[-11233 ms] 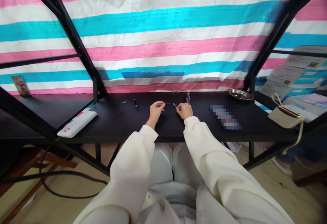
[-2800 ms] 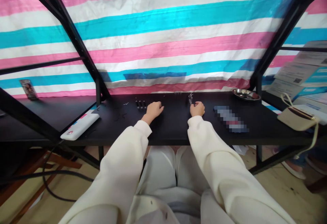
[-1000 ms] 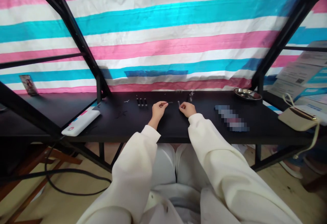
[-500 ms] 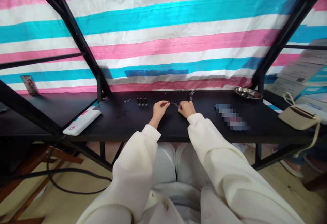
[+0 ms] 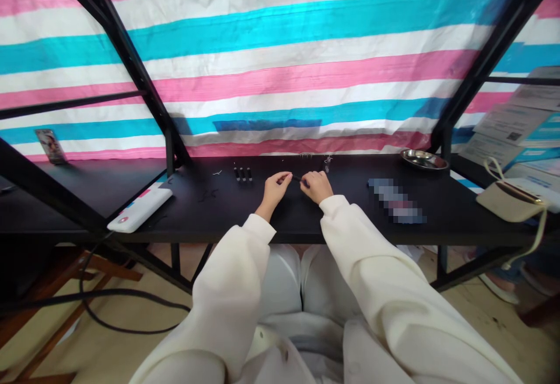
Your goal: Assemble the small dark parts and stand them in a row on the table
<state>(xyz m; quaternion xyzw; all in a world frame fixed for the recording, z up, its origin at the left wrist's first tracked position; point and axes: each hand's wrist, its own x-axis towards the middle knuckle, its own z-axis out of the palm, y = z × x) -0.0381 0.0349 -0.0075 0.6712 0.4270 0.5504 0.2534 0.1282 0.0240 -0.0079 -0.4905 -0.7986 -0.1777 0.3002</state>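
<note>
Above the middle of the black table, a small dark tube-like piece [image 5: 296, 178] bridges the short gap between my two hands. My left hand [image 5: 275, 190] pinches its left end between thumb and fingertips. My right hand [image 5: 317, 187] is closed around the right end, where its fingers hide a small clear piece seen earlier. To the left of my hands, three short black cylinders with pale ends [image 5: 243, 174] stand in a row. Behind my right hand lies a little heap of clear and whitish bits [image 5: 328, 164].
A white power bank-like box [image 5: 140, 210] lies at left, and a pixelated packet [image 5: 396, 202] at right. Farther right are a round metal dish [image 5: 424, 160] and a cream pouch [image 5: 510, 201]. Black frame posts slant up on both sides. Tiny white scraps [image 5: 217, 173] lie at back left.
Over the last second my hands have come closer together, and the dark piece and the clear piece have met. Since the oldest frame, the single black cylinder at left has become a row of three.
</note>
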